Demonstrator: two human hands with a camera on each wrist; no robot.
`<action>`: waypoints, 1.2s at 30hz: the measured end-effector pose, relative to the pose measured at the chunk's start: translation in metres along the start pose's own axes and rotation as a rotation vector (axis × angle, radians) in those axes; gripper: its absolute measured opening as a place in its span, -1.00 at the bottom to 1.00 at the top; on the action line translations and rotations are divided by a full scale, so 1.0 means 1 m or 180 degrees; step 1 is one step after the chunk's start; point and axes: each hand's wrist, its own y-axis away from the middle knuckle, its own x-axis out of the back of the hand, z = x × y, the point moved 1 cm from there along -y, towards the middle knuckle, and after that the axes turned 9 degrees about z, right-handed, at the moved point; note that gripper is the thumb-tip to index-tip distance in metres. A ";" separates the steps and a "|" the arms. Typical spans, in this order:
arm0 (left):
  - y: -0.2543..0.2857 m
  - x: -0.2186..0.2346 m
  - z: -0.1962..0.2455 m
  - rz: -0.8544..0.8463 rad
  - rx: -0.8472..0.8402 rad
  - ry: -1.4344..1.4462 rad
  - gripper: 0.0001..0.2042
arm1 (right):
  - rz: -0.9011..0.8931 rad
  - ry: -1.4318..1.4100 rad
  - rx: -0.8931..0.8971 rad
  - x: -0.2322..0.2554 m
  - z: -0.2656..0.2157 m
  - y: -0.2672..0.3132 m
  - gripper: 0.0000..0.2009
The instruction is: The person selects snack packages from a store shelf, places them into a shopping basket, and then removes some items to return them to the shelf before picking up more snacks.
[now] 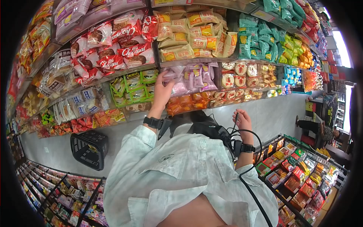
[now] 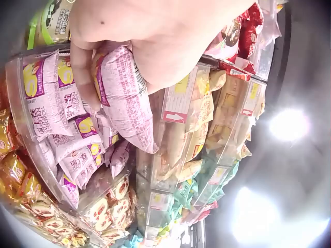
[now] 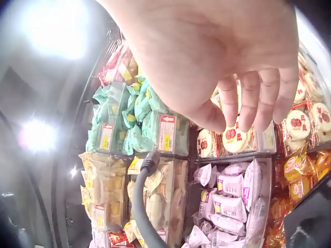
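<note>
My left hand [image 1: 163, 94] reaches into a shelf bin of purple snack packets [image 1: 199, 78]. Between its thumb and fingers it pinches one purple packet [image 2: 124, 95], which is tilted above the others in the left wrist view. More purple packets [image 2: 49, 101] lie heaped below and beside the fingers. My right hand [image 1: 244, 122] hangs in front of the body with loosely bent fingers and holds nothing. In the right wrist view its fingers overlap the bin of round white biscuits [image 3: 238, 139].
Green packets [image 1: 132, 87] lie left of the purple bin, red Chocopal bags [image 1: 123, 53] and yellow packets [image 1: 196, 36] above, orange packets [image 1: 185, 105] below. A black basket [image 1: 89, 150] stands on the floor. A black cable [image 1: 254, 191] runs past my right arm. Another person [image 1: 321, 130] is far right.
</note>
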 end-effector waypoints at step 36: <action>-0.001 -0.100 0.024 0.0523 -0.0916 -0.3758 -0.50 | -0.0068 -0.1053 0.0139 0.228 0.009 -0.151 -0.78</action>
